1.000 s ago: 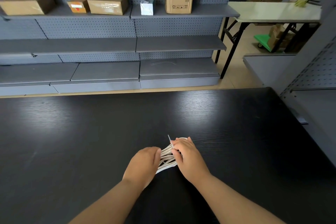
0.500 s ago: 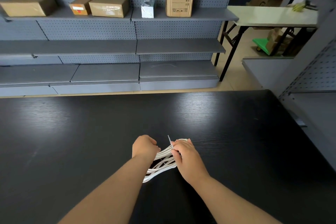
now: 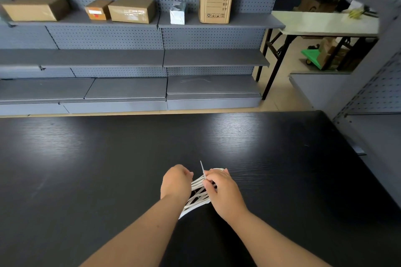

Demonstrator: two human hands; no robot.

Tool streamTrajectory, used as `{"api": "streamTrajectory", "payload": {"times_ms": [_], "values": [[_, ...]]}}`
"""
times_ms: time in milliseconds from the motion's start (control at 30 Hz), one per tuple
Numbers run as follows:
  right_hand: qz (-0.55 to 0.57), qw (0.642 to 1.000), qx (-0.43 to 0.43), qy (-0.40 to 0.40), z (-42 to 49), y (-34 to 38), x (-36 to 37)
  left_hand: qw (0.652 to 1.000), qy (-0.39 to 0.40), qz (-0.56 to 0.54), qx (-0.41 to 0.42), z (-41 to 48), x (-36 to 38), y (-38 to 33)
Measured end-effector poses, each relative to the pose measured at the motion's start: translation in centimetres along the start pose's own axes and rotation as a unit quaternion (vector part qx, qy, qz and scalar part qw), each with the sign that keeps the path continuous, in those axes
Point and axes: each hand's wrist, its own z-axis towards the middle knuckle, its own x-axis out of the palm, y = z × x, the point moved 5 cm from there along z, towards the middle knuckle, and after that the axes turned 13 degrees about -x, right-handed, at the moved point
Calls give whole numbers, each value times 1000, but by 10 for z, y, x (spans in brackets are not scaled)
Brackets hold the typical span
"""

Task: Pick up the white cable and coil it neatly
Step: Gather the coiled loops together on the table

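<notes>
The white cable (image 3: 196, 196) is gathered in several loops stretched between my two hands, just above the black table (image 3: 86, 169). My left hand (image 3: 175, 182) is closed around the left side of the bundle, with loops running down past its wrist. My right hand (image 3: 223, 191) pinches the strands at the right side. A thin white end sticks straight up between my hands. The far parts of the loops are hidden behind my fingers.
Grey pegboard shelving (image 3: 152, 58) stands beyond the table's far edge, with cardboard boxes (image 3: 130, 10) on its top shelf. A white folding table (image 3: 325, 23) is at the back right. Another grey shelf unit (image 3: 377, 97) stands close to the table's right side.
My left hand has shifted forward along the bundle and the loops have slid down toward its wrist. My right hand has kept its grip in nearly the same spot.
</notes>
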Motion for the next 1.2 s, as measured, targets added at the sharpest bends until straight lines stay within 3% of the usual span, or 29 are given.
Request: {"api": "streamTrajectory", "payload": {"times_ms": [133,333,533,700,867,1067,1200], "values": [[-3,1000,8,10,3,0,-2,999,-34,-42,-1,0,3,7],[-6,1000,17,24,2,2,-2,994,16,32,-101,6,0,4],[-3,999,26,35,2,6,-4,990,18,60,-123,9,-1,0],[-17,999,17,33,4,8,-8,999,-16,2,-33,3,7,0],[0,998,63,28,10,4,-12,994,-41,-92,39,-15,4,6],[7,995,93,38,18,4,-16,994,20,-97,54,-8,-2,7],[-61,994,31,80,18,12,-14,996,26,-73,49,-5,-4,10]]}}
